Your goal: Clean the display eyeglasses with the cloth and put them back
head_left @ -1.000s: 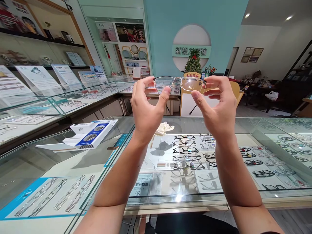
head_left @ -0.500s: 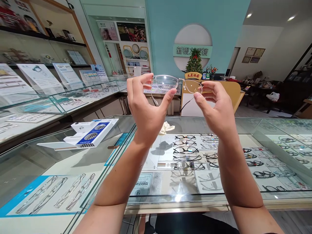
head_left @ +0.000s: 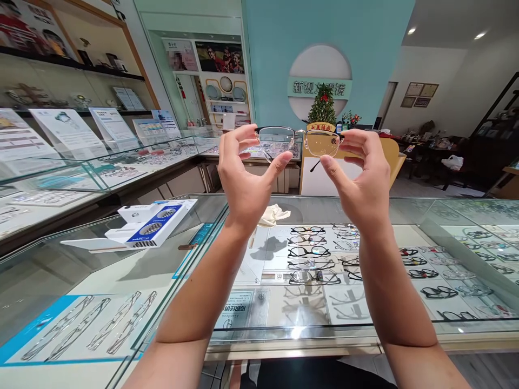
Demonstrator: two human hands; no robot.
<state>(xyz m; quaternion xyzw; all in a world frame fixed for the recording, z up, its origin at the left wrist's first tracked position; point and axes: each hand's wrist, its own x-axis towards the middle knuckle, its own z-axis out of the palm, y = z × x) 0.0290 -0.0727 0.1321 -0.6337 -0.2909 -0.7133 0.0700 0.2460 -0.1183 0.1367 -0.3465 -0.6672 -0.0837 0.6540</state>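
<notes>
A pair of eyeglasses with a dark upper rim and clear lenses is held up in the air above the glass counter. My left hand grips its left end, fingers behind the rim and thumb near the lower edge of the lens. On the other end my right hand does the same, its thumb below the right lens. A dark temple tip hangs down behind the right lens. Below, a crumpled pale cloth lies on the counter top, behind my left wrist.
The glass display counter holds several rows of eyeglasses. At left on the glass stands an opened blue-and-white box. More frames lie on a blue-edged sheet. Another glass showcase with paper signs runs along the left.
The eyeglasses have tilted, so the dark upper rim now shows and the lenses sit more level. Both hands have turned slightly with them and moved a little closer together.
</notes>
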